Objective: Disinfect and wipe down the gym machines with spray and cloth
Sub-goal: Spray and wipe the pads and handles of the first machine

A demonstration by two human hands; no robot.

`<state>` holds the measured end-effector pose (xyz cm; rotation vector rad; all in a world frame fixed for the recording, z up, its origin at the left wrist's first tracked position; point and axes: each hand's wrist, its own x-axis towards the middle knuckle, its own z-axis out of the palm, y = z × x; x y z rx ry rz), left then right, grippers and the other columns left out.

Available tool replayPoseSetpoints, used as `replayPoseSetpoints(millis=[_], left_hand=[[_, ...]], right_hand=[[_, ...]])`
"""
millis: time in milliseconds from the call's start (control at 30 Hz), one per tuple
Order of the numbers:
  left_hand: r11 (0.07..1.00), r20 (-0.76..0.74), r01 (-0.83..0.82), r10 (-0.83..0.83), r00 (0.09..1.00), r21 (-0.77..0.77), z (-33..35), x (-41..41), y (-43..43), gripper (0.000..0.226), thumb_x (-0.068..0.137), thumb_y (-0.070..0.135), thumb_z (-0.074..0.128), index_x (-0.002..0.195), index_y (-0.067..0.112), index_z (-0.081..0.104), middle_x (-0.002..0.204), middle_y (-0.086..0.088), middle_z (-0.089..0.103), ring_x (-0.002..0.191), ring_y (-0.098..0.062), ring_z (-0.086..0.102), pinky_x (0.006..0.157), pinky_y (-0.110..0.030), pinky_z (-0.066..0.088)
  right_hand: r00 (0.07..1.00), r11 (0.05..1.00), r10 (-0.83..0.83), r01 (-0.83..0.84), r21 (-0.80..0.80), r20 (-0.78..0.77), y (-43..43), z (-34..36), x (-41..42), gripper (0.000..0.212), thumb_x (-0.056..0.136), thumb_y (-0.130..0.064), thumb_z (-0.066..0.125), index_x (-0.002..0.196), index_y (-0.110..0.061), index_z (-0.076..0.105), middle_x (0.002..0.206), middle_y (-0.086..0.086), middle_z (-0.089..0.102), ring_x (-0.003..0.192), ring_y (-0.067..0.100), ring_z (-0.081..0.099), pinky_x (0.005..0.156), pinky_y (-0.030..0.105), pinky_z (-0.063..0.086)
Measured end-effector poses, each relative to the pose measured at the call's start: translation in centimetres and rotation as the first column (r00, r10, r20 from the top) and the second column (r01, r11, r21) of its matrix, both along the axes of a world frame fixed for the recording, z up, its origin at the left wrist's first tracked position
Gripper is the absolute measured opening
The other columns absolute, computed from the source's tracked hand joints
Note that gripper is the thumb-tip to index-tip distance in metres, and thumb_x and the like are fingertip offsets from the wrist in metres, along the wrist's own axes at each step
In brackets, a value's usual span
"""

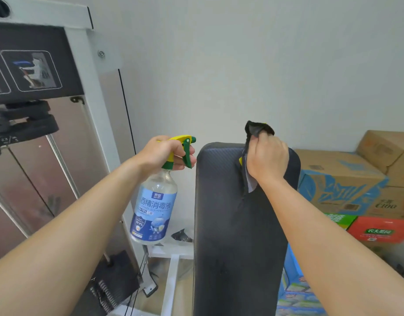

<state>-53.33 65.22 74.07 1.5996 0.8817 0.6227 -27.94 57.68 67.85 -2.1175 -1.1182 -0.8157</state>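
Up top, cloth (255, 131) bunched in right hand (267, 159), on backrest pad (237, 224)

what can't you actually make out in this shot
All in the head view:
The cloth: mostly bunched under the right grip, so its size is hidden.
The pad: lower end cut off by the bottom edge.
The spray bottle: small label print too small to read.
The machine sticker: blurred.
The boxes: cut off by the right edge.
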Motion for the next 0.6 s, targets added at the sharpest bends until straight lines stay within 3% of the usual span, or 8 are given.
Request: replayPoseSetpoints(millis=[233, 400, 533, 600], left_hand=[[0.992, -0.105, 0.109, -0.115, 0.988, -0.060, 0.3, -0.7, 2.6, 0.028, 0.084, -0.002, 0.048, 0.099, -0.003, 0.072, 0.099, -0.027, 0.076, 0.092, -0.036, 0.075, 0.105, -0.049, 0.053], [0.986, -0.106, 0.156, -0.162, 0.981, -0.067, 0.1, -0.9, 2.8, 0.025, 0.076, 0.003, 0.052, 0.092, -0.003, 0.070, 0.090, -0.027, 0.074, 0.083, -0.038, 0.073, 0.103, -0.051, 0.054], [0.988, -0.114, 0.140, -0.146, 0.983, -0.060, -0.2, -1.4, 3.2, 0.026, 0.081, 0.002, 0.050, 0.097, 0.000, 0.070, 0.096, -0.024, 0.077, 0.089, -0.036, 0.074, 0.085, -0.043, 0.058], [0.992, -0.053, 0.092, -0.097, 0.994, -0.089, -0.5, -2.3, 3.6, 0.031, 0.084, -0.001, 0.045, 0.104, 0.002, 0.069, 0.104, -0.022, 0.077, 0.098, -0.033, 0.075, 0.071, -0.036, 0.056]], right_hand=[[0.998, 1.000, -0.024, 0.024, -0.002, 0.056, 0.3, -0.2, 0.0, 0.030, 0.099, -0.023, 0.038, 0.084, -0.010, 0.060, 0.078, 0.011, 0.066, 0.072, 0.034, 0.061, 0.071, 0.042, 0.042], [0.999, 0.998, 0.042, -0.041, -0.049, 0.017, 0.3, 0.5, -0.3, 0.032, 0.103, -0.024, 0.036, 0.087, -0.010, 0.059, 0.083, 0.013, 0.068, 0.077, 0.037, 0.062, 0.074, 0.043, 0.042], [0.972, 0.962, 0.229, -0.233, -0.145, -0.045, 1.2, 1.7, -3.2, 0.032, 0.105, -0.034, 0.031, 0.085, -0.016, 0.049, 0.090, 0.014, 0.070, 0.083, 0.040, 0.063, 0.066, 0.042, 0.041], [0.945, 0.914, 0.328, -0.315, -0.256, 0.008, 2.5, 2.1, -5.3, 0.032, 0.103, -0.034, 0.033, 0.092, -0.014, 0.055, 0.098, 0.013, 0.070, 0.090, 0.039, 0.063, 0.069, 0.042, 0.042]])
